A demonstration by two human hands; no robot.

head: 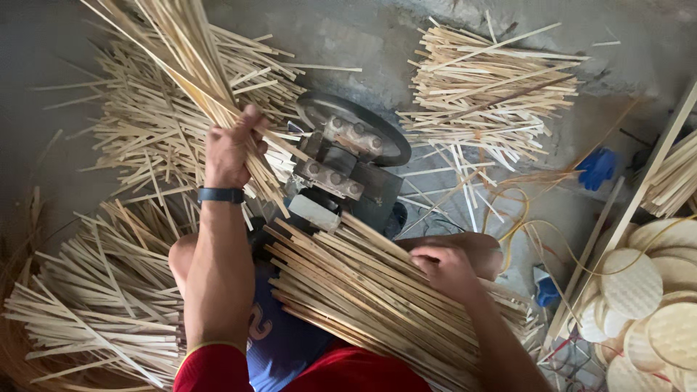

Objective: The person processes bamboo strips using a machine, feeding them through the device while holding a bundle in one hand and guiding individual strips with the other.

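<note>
Two hands, two bundles: the left hand (pixel 231 149) is raised and clenched tight around a fistful of bamboo strips (pixel 190 54), which fan up and away from the fist toward the top left, with their lower ends poking out below it toward the splitting machine (pixel 341 170). A dark wristband (pixel 220 194) sits just under that hand. Lower down, the right hand (pixel 446 268) lies on a thick bundle of bamboo slats (pixel 363 290) slanting across the lap, fingers curled over its upper edge; how firmly they grip, I cannot tell. Loose strip heaps (pixel 486 91) lie all about on the floor, and round woven discs (pixel 653 305) are stacked far right
</note>
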